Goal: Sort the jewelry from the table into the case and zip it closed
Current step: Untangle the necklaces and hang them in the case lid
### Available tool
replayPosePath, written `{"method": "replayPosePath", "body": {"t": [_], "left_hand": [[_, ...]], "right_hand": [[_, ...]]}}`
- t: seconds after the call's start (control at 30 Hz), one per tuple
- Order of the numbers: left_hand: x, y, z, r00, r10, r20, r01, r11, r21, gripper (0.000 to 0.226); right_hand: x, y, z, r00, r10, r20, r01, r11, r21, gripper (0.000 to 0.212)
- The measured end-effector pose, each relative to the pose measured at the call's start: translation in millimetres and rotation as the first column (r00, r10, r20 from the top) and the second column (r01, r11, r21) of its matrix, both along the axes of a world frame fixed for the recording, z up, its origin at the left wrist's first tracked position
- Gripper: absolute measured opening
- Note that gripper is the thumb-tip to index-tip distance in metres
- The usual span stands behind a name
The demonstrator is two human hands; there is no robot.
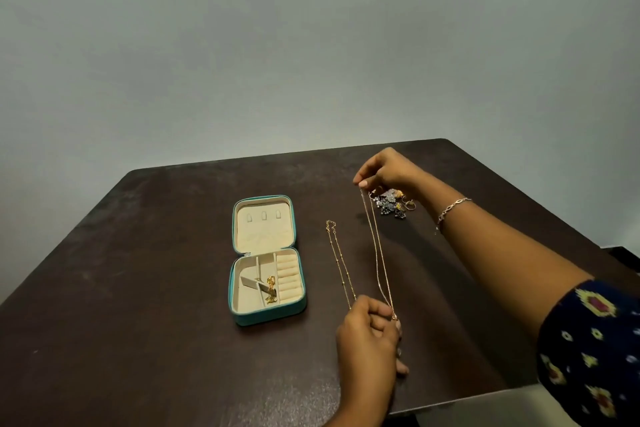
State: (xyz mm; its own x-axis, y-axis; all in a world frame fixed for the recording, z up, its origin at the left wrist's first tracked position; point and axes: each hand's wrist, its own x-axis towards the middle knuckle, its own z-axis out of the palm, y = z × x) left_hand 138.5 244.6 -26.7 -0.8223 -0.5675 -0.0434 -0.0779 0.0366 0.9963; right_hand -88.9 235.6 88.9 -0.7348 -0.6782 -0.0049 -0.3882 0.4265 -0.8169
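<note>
A teal jewelry case (pixel 232 289) lies open on the dark table, cream lining showing, with a gold piece (pixel 270 289) in its lower tray. A long gold chain (pixel 377 253) is stretched between my hands: my right hand (pixel 384 172) pinches its far end, my left hand (pixel 369 333) grips its near end. A second, beaded gold chain (pixel 337 258) lies flat on the table left of it, its near end reaching my left hand. A small heap of earrings and rings (pixel 391 203) sits just under my right hand.
The dark brown table (pixel 138 288) ends close at the right and near edges. A grey wall rises behind it. A bracelet (pixel 450 210) hangs on my right wrist.
</note>
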Motion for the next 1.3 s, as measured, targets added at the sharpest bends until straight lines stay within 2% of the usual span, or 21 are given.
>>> {"method": "replayPosePath", "body": {"t": [0.13, 0.23, 0.6, 0.77, 0.97, 1.3], "left_hand": [[-3, 1, 0, 1.000, 0.024, 0.013, -0.024, 1.000, 0.013, 0.021], [-6, 1, 0, 0.999, 0.031, 0.043, -0.031, 0.999, 0.007, 0.020], [-12, -2, 6, 0.991, -0.017, 0.135, 0.011, 0.999, 0.047, 0.019], [-17, -4, 11, 0.974, -0.063, 0.219, 0.039, 0.993, 0.110, 0.020], [-23, -9, 17, 0.954, -0.117, 0.276, 0.069, 0.982, 0.178, 0.023], [-28, -10, 10, 0.940, -0.111, 0.323, 0.086, 0.992, 0.092, 0.022]], "right_hand": [[1, -8, -14, 0.968, 0.038, -0.247, -0.003, 0.990, 0.140, 0.009], [-2, -13, -31, 0.947, 0.050, -0.318, 0.008, 0.984, 0.180, 0.008], [-9, -15, -82, 0.924, 0.049, -0.380, 0.050, 0.968, 0.246, 0.008], [-6, -20, -84, 0.902, 0.107, -0.419, 0.033, 0.949, 0.313, 0.011], [-7, -22, -88, 0.889, 0.070, -0.452, 0.059, 0.962, 0.265, 0.007], [-2, -21, -99, 0.850, -0.011, -0.526, 0.116, 0.979, 0.168, 0.008]]}}
